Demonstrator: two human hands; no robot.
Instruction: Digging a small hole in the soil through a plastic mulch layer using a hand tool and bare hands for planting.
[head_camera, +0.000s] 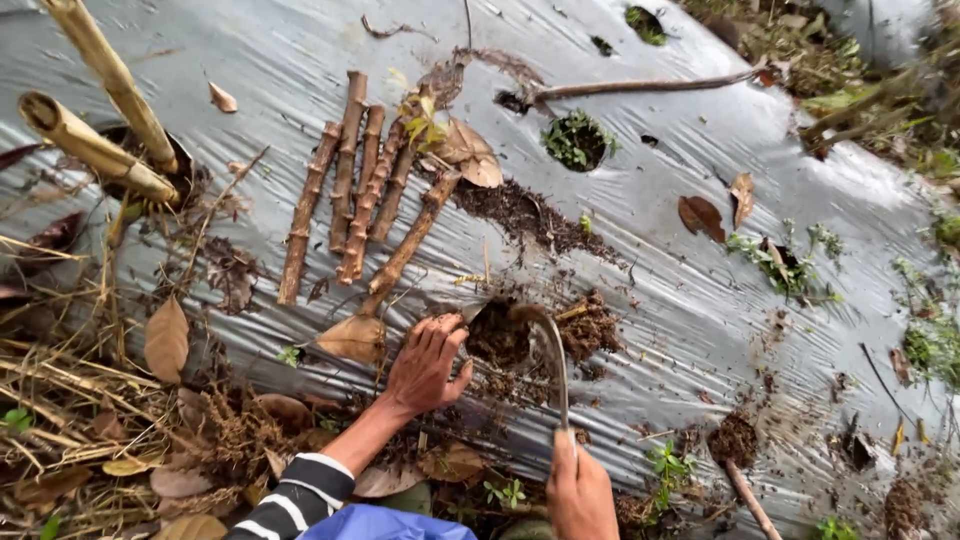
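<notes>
My left hand (425, 362) rests flat, fingers apart, on the silver plastic mulch sheet (680, 260) at the left rim of a soil-filled hole (500, 335). Gripped in my right hand (578, 490) is the handle of a curved sickle (552, 355), whose blade arcs up and hooks into that hole. Loose dark soil (590, 325) lies piled to the right of the hole. Several brown knobbly stem cuttings (350, 190) lie side by side on the sheet above my left hand. A striped sleeve covers my left forearm.
Two thick bamboo stakes (100, 110) rise from a hole at the upper left. Dry leaves and straw (90, 400) cover the left edge. Other holes (578, 138) with small weeds dot the sheet, and a thin branch (650, 85) lies at the top. Weeds grow at right.
</notes>
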